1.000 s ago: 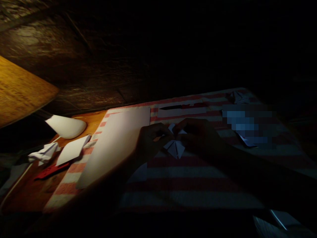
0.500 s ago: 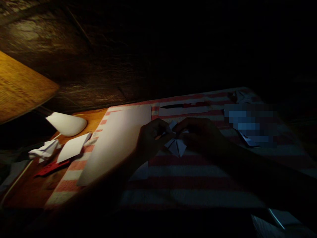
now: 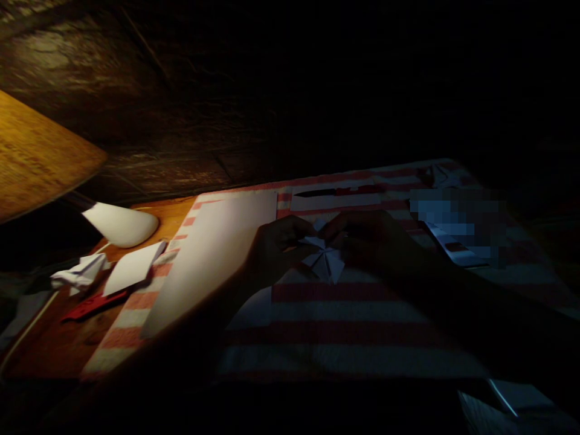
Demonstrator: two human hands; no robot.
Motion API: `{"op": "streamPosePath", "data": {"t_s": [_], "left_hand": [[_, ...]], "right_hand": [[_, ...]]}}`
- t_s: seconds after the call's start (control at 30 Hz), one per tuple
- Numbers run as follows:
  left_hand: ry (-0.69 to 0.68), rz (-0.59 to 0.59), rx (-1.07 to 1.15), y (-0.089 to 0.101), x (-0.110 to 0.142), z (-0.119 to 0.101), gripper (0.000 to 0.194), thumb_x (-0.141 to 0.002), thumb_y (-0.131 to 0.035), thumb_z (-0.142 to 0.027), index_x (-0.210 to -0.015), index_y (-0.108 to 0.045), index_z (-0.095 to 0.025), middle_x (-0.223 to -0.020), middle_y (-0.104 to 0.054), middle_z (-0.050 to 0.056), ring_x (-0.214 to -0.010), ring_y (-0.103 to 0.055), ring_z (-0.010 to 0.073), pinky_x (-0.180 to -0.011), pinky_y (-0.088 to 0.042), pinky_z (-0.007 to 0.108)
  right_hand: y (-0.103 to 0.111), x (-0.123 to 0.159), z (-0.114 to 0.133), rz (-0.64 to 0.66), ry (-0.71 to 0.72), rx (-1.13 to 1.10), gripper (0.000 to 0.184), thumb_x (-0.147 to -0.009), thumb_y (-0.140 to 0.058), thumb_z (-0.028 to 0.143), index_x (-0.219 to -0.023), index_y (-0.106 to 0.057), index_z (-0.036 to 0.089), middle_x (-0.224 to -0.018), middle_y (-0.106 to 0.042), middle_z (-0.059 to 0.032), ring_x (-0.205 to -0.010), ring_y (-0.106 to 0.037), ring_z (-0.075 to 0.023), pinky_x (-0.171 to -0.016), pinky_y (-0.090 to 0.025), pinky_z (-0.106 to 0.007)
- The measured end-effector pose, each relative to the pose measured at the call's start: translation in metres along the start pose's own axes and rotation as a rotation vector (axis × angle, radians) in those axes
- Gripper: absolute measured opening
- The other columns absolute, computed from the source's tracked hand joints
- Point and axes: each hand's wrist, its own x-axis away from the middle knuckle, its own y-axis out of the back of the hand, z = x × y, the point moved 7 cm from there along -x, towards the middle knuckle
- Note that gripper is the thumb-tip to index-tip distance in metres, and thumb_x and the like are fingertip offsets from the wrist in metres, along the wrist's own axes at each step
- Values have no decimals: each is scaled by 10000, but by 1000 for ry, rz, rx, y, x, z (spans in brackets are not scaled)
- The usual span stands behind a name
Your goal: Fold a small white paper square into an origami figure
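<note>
Between my two hands is a small piece of folded white paper [image 3: 327, 264], its creased, pointed flaps hanging toward me. My left hand [image 3: 280, 244] pinches its left side, thumb and fingers closed on the edge. On the other side my right hand [image 3: 362, 238] grips the upper right part, with its fingers in deep shadow. Both hands are above a red-and-white striped cloth [image 3: 339, 313]. To the left of my left hand, a large white sheet of paper [image 3: 212, 254] lies flat on the cloth, partly covered by my forearm.
Behind my hands, a knife [image 3: 317, 193] with a dark blade and red handle lies on a paper strip [image 3: 362, 201]. A lit lamp's white base [image 3: 122, 226], crumpled paper [image 3: 81, 272] and a red tool [image 3: 95, 306] are on the left. A glowing screen [image 3: 457, 241], partly pixelated, is on the right.
The folded paper has turned slightly between my fingers, its lower point swinging to the right. Both hands keep hold of it in nearly the same place.
</note>
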Motion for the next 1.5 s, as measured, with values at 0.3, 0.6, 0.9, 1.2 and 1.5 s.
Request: {"op": "streamPosePath", "data": {"t_s": [0.3,0.6,0.9,1.2,1.5], "left_hand": [[-65,-62,-45,-3,4,-7,161,-692,-797,-136,-803,-687,-174,-764,-731,9,-721,-709,141,-693,-597,246],[-59,-97,-53,-3,4,-3,133,-681,-772,-83,-726,-682,-170,-700,-683,-21,-674,-647,101,-638,-516,202],[-18,-112,-32,-4,5,-1,187,-656,-800,-108,-749,-649,-166,-705,-662,-21,-671,-631,109,-622,-512,211],[13,-94,-25,-8,7,-4,133,-694,-779,-130,-774,-683,-176,-724,-727,7,-667,-684,138,-636,-589,251],[-1,-121,-52,-6,8,-10,87,-719,-755,-130,-773,-707,-179,-730,-759,12,-653,-705,140,-647,-608,253]], "right_hand": [[-3,4,-2,-141,36,32,50,-840,-710,176,-886,-699,162,-776,-652,-2,-683,-568,-121,-614,-422,-245],[0,4,2,-216,45,196,134,-787,-770,184,-873,-668,175,-823,-673,-13,-729,-618,-153,-650,-480,-274],[-2,7,1,-275,-13,131,152,-818,-784,292,-820,-705,163,-782,-709,-22,-692,-624,-145,-614,-461,-264],[-2,9,3,-319,-11,163,123,-858,-715,274,-800,-700,167,-750,-693,-26,-663,-601,-149,-594,-444,-272],[-2,10,6,-347,35,164,132,-861,-729,270,-795,-675,169,-735,-668,-9,-658,-576,-133,-592,-434,-264]]}}
